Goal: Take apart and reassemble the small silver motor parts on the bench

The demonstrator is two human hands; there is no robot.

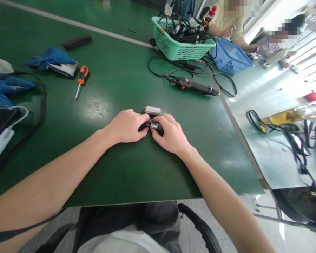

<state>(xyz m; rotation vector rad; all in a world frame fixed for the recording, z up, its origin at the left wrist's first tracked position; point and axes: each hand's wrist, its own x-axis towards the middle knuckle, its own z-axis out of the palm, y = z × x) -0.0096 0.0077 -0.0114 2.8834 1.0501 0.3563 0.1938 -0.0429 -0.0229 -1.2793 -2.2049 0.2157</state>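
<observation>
A small dark-grey metal cylinder (155, 125) lies between my two hands, low over the green table (116, 175). My right hand (171, 134) is closed around its right end, thumb below and fingers above. At its left end, the thumb and fingers of my left hand (129, 125) are pinched together on a thin dark tip of the part. My fingers hide much of it. Just beyond my fingertips, a silver cylinder like a small motor (152, 110) lies on its side on the table.
An electric screwdriver (196, 86) with its cable lies ahead right, before a green basket (184, 52) of tools and a blue basket (233, 59). Leftward are an orange-handled screwdriver (82, 77), blue gloves (55, 61) and a black block (77, 42). Two people sit beyond.
</observation>
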